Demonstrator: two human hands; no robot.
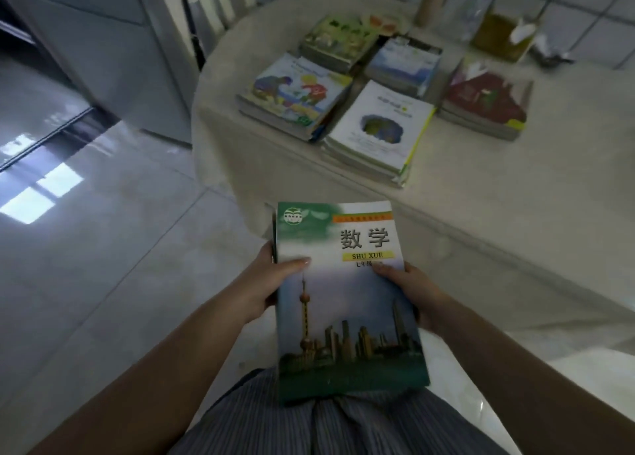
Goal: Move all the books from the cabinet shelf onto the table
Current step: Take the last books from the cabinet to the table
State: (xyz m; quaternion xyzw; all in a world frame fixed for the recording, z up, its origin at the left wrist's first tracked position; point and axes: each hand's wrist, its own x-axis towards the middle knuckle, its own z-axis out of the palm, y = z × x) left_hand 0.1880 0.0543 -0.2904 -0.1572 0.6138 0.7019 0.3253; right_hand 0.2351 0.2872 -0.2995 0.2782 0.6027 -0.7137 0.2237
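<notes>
Books (347,296) in both hands, short of table (515,165)

Glossy pale tiled floor (103,248) mirrors window light beneath a white tiled wall (601,7).

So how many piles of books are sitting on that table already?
5 piles on the table: green-cover pile far left, pale-blue pile beside it, cartoon-cover pile near left, white-cover pile nearest, dark-red pile right. How many books are in each pile can't be told.
</notes>
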